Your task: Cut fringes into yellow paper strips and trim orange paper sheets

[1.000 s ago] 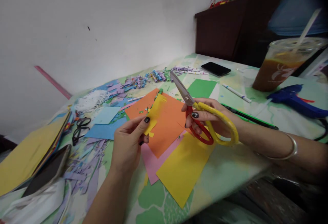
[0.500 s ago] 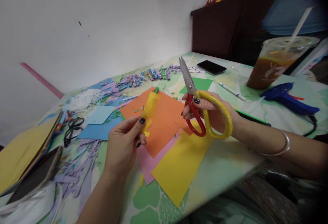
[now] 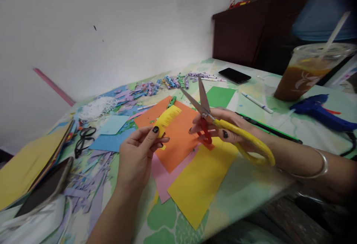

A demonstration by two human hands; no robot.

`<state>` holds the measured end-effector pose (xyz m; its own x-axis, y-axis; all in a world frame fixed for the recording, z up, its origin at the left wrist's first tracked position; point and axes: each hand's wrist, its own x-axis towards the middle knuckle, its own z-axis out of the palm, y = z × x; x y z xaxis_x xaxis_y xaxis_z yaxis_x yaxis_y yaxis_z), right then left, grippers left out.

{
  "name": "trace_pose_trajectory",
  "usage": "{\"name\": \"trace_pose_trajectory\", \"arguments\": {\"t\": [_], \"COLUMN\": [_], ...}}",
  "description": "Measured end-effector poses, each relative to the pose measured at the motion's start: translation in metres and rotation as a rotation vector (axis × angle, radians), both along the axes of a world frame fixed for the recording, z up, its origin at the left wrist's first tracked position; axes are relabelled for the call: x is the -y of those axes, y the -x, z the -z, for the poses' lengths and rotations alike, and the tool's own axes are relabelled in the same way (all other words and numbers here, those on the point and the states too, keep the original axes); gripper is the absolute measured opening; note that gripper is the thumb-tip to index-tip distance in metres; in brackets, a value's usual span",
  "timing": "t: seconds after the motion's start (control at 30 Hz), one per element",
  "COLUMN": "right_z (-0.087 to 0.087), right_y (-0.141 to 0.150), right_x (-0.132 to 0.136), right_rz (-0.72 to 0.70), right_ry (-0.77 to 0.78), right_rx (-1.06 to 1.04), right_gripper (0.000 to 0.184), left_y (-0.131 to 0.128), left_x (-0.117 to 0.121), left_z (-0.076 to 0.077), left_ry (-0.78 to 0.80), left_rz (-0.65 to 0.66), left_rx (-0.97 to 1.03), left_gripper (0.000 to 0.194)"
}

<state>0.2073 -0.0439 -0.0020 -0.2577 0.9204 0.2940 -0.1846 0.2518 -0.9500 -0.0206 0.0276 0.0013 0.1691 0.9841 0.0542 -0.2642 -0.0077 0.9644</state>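
Between thumb and fingers of the left hand, pinched near the lower end: a yellow strip, raised over the orange sheet, with a row of slits along the right edge. Probably best to pinch lightly by the uncut side, without creasing, and to support the paper close to each slit.

Around the handles of the scissors, the right hand: thumb through the yellow loop, other fingers at the red one, hard to count exactly how many inside. Blades parted, near but clear of the strip. For clean slits, likely wise to line up the blades square to the edge, space the cuts evenly, and stop each one short of the uncut side.

Farther out, beneath the orange sheet, part of a pink sheet; just beside, a yellow sheet. Out to the left on the worktop, black glasses and white shredded strands. Off to the right, a marker, a blue glue gun and a cup of drink.
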Motion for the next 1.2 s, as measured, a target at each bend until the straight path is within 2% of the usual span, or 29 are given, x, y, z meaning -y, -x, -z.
{"name": "trace_pose_trajectory", "arguments": {"t": [0.07,0.27,0.37,0.53,0.83,1.07,1.2], "right_z": [0.0,-0.006,-0.007,-0.007,-0.001,-0.005,-0.004], "right_y": [0.0,0.001,0.001,0.0,0.013,0.013,0.013], "right_x": [0.001,0.005,0.006,0.007,0.008,0.011,0.011], "right_rz": [-0.015,-0.023,-0.034,-0.028,-0.086,-0.154,-0.151], "right_ry": [0.05,0.164,0.188,0.208,0.264,0.347,0.283], "right_rx": [0.009,0.347,0.433,0.431,0.342,0.309,0.326], "right_gripper": [0.046,0.038,0.031,0.033,0.04,0.04,0.048], "left_y": [0.0,-0.002,-0.002,-0.001,-0.008,-0.011,-0.012], "left_x": [0.0,0.002,0.003,0.005,0.013,0.018,0.018], "left_z": [0.0,-0.001,-0.003,-0.006,-0.007,-0.008,-0.008], "left_ry": [-0.001,0.004,0.003,0.018,0.063,0.112,0.125], "left_rz": [0.012,0.023,-0.002,-0.058,-0.084,-0.087,-0.103], "left_rx": [0.001,0.005,0.031,0.102,0.151,0.153,0.149], "left_gripper": [0.019,0.018,0.018,0.019,0.018,0.017,0.018]}}
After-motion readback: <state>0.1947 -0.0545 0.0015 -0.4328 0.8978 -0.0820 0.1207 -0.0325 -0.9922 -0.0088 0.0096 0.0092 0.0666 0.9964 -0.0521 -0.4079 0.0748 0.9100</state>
